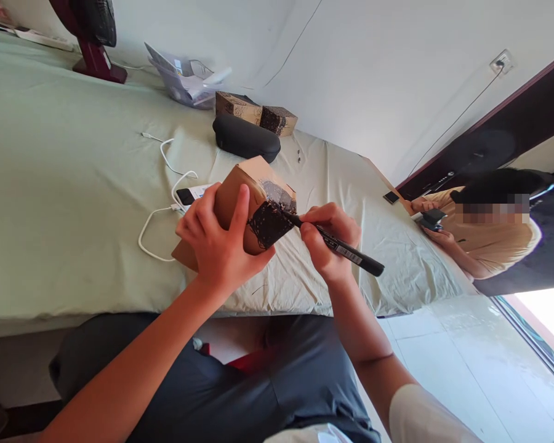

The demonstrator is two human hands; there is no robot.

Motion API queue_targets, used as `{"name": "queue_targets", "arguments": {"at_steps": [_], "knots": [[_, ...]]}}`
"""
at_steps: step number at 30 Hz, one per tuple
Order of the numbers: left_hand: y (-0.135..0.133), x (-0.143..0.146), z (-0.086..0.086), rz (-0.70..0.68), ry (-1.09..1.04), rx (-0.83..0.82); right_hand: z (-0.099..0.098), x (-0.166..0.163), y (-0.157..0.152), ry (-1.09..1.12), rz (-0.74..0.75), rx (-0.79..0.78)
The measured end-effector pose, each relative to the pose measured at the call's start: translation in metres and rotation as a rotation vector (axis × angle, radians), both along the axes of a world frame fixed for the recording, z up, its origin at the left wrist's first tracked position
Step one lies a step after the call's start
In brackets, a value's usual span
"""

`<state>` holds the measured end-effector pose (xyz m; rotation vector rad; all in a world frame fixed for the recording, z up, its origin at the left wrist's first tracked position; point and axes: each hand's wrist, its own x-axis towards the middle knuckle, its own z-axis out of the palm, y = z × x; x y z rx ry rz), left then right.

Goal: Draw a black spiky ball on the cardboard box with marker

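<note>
My left hand (221, 240) grips a brown cardboard box (231, 184), tilted above the cloth-covered table, thumb and fingers spread around its side. Dense black scribbles cover one end of the box, with lighter line drawing on the face above. In my right hand (330, 237) is a black marker pen (351, 251), pinched near its tip. The tip touches, or nearly touches, the blackened end; the exact contact is too small to tell.
Behind the box lie a black hard case (246, 138) and two more drawn-on boxes (279, 121). A plastic basket of papers (184, 80), a fan stand (96, 61) and a white cable (154, 237) are on the green tablecloth (74, 197). Another person (493, 227) sits at the right.
</note>
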<state>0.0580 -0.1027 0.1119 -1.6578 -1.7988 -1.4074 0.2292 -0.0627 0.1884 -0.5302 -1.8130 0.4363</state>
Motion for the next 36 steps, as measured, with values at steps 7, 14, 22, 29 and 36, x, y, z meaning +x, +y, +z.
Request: {"name": "queue_targets", "arguments": {"at_steps": [7, 14, 22, 29, 36], "knots": [[0.000, -0.005, -0.002, -0.054, 0.011, 0.020, -0.004, 0.002, 0.007, 0.082, 0.103, -0.112], [0.003, -0.009, -0.004, -0.066, 0.001, 0.055, 0.002, 0.002, 0.011, 0.041, 0.108, -0.108], [0.004, -0.013, -0.006, -0.116, -0.047, 0.051, 0.008, -0.002, 0.010, 0.067, 0.060, -0.173], [0.005, -0.014, -0.011, -0.176, -0.007, 0.185, 0.013, -0.001, 0.018, 0.129, 0.058, -0.267], [0.006, -0.014, -0.013, -0.098, -0.043, 0.074, 0.022, 0.006, 0.021, 0.126, 0.000, -0.333]]}}
